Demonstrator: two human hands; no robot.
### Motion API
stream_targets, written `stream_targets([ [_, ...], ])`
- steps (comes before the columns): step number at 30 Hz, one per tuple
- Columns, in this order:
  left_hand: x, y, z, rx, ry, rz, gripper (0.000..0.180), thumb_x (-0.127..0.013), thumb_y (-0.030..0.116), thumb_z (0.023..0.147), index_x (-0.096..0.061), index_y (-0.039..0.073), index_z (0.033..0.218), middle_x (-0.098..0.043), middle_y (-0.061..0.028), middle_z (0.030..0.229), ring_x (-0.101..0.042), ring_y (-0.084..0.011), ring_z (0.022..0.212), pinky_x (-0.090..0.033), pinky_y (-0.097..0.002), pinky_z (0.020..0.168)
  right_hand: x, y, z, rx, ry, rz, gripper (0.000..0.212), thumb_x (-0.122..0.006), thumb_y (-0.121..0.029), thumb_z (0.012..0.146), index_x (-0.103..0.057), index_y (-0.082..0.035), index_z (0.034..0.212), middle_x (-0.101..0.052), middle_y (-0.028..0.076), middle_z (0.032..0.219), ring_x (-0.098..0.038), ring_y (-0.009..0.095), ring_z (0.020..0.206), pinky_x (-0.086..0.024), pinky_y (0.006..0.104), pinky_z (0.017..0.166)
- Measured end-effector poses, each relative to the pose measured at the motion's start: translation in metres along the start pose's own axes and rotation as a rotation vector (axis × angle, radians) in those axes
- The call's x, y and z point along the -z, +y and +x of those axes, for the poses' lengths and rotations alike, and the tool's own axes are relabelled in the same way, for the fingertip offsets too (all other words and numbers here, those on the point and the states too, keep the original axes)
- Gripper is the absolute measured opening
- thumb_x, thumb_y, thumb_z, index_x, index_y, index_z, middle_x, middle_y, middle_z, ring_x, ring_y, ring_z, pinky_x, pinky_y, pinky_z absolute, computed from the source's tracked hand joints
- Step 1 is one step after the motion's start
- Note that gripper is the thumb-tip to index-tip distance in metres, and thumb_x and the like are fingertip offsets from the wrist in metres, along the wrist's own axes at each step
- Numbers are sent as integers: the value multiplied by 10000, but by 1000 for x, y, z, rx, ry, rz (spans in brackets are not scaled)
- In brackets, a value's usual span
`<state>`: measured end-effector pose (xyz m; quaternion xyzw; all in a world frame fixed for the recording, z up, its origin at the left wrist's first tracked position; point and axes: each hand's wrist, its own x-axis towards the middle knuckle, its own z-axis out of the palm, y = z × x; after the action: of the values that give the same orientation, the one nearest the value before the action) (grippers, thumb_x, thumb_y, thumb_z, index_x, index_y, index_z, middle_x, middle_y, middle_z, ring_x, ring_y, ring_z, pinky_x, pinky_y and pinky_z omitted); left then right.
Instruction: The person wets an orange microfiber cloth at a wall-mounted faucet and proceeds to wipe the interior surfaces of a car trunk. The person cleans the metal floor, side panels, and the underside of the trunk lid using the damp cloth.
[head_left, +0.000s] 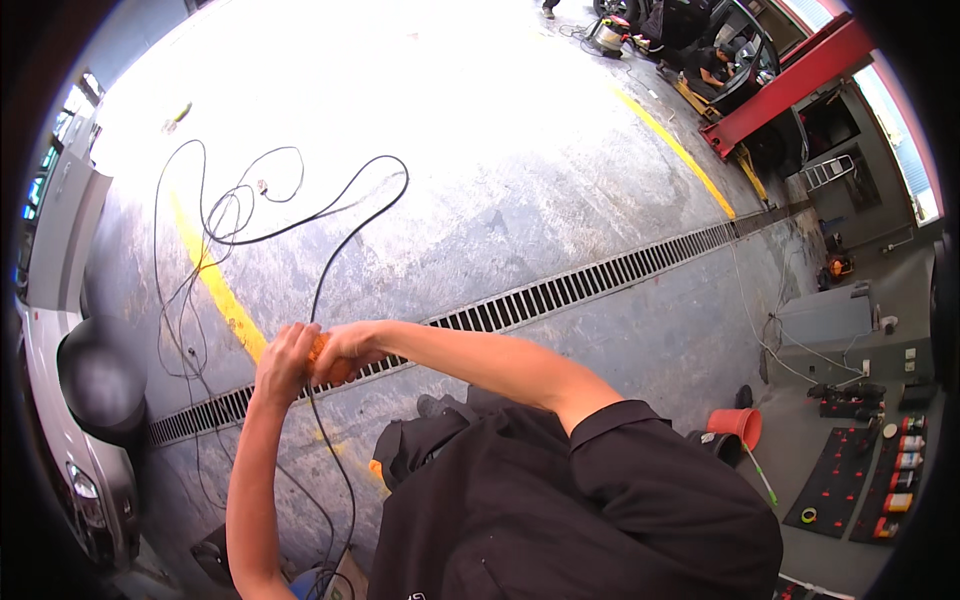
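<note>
Cable (324, 275), black, thin and flexible, rises from the grey concrete floor (490, 255) to the left hand (284, 354) and right hand (346, 348), 2 sets of fingers curled around a crumpled orange cloth-like wad (319, 348); step probably wiping, next calling for a steady slide along it.

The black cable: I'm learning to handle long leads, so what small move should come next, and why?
Perhaps draw a little more of the black cable toward the body: the left hand and right hand close together around an orange piece, the cable shows above and below them, and loose loops lie on the floor ahead.
</note>
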<state>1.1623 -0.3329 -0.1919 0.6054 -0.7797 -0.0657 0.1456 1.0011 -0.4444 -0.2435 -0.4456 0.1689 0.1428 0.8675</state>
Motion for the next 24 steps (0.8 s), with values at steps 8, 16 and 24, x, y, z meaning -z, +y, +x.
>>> stream_targets([
  [8, -63, -41, -23, 283, -319, 91, 77, -636, 120, 938, -645, 47, 965, -738, -230, 894, -737, -452, 839, -585, -551, 722, 9, 55, 71, 341, 510, -855, 346, -848, -250, 625, -749, 19, 820, -725, 229, 758, -693, 319, 660, -555, 469, 668],
  [16, -38, -39, -29, 343, -400, 53, 168, -706, 13, 796, -664, -11, 957, -738, -269, 875, -744, -454, 866, -591, -534, 749, -23, 47, 77, 255, 696, -1068, 384, -776, -293, 781, -743, -8, 1036, -767, 252, 994, -754, 424, 955, -613, 495, 854],
  [24, -42, -46, -62, 595, -337, -4, 231, -690, -24, 771, -707, -22, 1001, -744, -275, 924, -737, -467, 933, -596, -536, 808, -31, 50, 99, 283, 578, -1250, 402, -715, -312, 861, -644, 3, 1102, -756, 258, 915, -755, 434, 883, -612, 504, 800],
])
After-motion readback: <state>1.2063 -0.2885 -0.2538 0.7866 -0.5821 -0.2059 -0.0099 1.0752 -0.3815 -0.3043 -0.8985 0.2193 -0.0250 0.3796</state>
